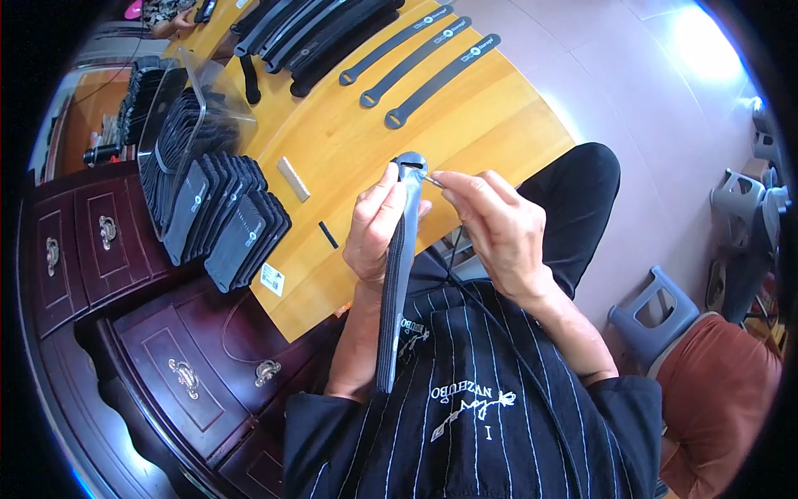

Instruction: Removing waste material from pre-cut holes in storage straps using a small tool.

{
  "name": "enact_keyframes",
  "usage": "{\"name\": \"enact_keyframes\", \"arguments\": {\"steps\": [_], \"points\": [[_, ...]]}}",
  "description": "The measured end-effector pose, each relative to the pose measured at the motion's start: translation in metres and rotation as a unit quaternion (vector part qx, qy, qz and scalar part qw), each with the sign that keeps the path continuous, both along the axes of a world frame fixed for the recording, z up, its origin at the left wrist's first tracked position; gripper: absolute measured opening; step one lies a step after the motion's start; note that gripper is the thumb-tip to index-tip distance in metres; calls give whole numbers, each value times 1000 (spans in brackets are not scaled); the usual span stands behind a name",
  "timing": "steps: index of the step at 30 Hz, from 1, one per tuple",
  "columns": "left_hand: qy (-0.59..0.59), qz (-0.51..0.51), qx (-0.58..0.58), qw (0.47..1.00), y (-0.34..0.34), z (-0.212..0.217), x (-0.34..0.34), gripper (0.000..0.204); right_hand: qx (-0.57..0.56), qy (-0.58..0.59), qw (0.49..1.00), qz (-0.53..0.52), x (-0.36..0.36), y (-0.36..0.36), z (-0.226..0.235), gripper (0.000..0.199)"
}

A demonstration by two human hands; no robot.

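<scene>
My left hand (370, 229) is closed round a long dark strap (404, 258), grey on one face and black and ribbed along the side. Its rounded top end has a slot and points away from me, while the lower end hangs before my striped shirt. In a pinch, my right hand (505, 237) holds a thin metal-looking tool (432, 180). Its tip is at the strap's edge, just below the slot; whether it touches I cannot tell. The tool's kind is hidden by my fingers.
Three similar straps (422, 75) lie on the wooden table (515, 108), right of a heap of dark straps (320, 41). Stacked dark pieces (241, 237) and a clear bin (199, 100) stand left. A beige bar (293, 179) lies nearby. Stools (657, 312) and a seated person's leg (719, 382) are right.
</scene>
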State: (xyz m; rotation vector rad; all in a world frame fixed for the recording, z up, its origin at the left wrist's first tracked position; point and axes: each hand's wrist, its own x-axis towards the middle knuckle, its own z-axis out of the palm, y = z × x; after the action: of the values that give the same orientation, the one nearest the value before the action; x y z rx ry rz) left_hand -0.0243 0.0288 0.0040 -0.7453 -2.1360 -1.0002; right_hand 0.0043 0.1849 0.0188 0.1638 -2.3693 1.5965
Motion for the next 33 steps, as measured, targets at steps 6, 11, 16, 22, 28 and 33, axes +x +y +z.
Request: {"name": "enact_keyframes", "arguments": {"steps": [6,11,16,22,28,33], "points": [[12,-16,-17,1000,-4,-5,-7,43,-247,-162,955,13,-7,-15,-9,17],[5,-51,-1,999,-5,-11,-12,41,-13,-1,1000,-16,-11,-4,-16,16],[-1,-76,10,997,-5,-12,-18,38,43,-7,998,-45,-14,-6,-8,9],[-119,-47,3,992,-3,2,1,33,-125,-176,975,57,-23,13,5,12],[-352,-166,390,835,9,6,2,31,57,-11,997,47,-13,14,17,17],[-373,-180,470,779,29,6,9,31,133,-38,990,26,2,9,38,17]]}}
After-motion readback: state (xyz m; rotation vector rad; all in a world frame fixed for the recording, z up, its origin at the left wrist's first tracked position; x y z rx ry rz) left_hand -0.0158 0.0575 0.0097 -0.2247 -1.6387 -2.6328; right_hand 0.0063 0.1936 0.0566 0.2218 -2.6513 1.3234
